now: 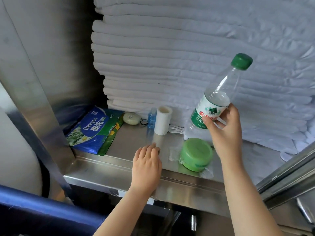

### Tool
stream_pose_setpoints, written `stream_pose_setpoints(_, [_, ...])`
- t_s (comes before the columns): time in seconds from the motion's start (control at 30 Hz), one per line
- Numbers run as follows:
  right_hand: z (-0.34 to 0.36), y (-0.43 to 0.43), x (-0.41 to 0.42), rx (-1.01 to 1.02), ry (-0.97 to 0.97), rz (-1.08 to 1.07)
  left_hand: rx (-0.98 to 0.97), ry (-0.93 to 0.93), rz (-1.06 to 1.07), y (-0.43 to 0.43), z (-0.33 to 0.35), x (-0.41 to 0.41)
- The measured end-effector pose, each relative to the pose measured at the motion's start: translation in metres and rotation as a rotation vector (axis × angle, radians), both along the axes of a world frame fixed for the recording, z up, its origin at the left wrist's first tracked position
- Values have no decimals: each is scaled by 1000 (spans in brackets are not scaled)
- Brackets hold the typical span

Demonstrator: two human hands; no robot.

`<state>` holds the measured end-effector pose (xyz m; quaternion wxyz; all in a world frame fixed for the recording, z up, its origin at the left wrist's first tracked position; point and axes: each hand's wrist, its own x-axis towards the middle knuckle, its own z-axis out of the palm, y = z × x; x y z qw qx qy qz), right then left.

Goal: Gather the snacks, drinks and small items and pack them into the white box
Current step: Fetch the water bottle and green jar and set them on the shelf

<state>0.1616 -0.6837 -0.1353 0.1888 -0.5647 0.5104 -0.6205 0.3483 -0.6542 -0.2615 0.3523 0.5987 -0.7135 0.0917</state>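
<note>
Right hand (225, 132) grips the water bottle (214, 103) low on its label, thumb & fingers wrapped round. The bottle is lifted off the steel shelf (119, 169), up and to the right of the white roll (163, 120), tilted w/ its green cap (241, 61) leaning right. Left hand (147, 160) rests on the shelf just in front of the roll, fingers relaxed, holding nothing. The roll stands upright w/ a small blue bottle (152, 118) touching its left side. Further left of the roll lies an oval pale-green item (131, 118), then a blue pack (90, 130) lying on a green pack (111, 133). Front-right of the roll sits a green tub (196, 154) on crinkled clear wrap (173, 153). Behind the roll rises a tall stack of white linen (153, 65).
</note>
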Motion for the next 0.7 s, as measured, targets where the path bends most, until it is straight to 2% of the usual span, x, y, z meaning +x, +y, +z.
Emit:
stream_pose_setpoints(0.1, [-6, -1, -27, 9, 8, -134, -5, -3, -1, 1, 0, 0])
stream_pose_setpoints(0.3, [-33, -3, -55, 59, 145, -434, 3, -17, 0, 3, 3, 1])
stream_pose_setpoints(0.5, [-59, -11, -68, 171, 103, -453, 30, -27, -9, 3, 2, 2])
stream_pose_setpoints(0.63, [-65, -15, -69, 166, 123, -404, 41, -30, -7, 4, 3, 2])
stream_pose_setpoints(0.7, [-70, -15, -70, 170, 117, -448, 43, -29, -8, 4, 4, 2])
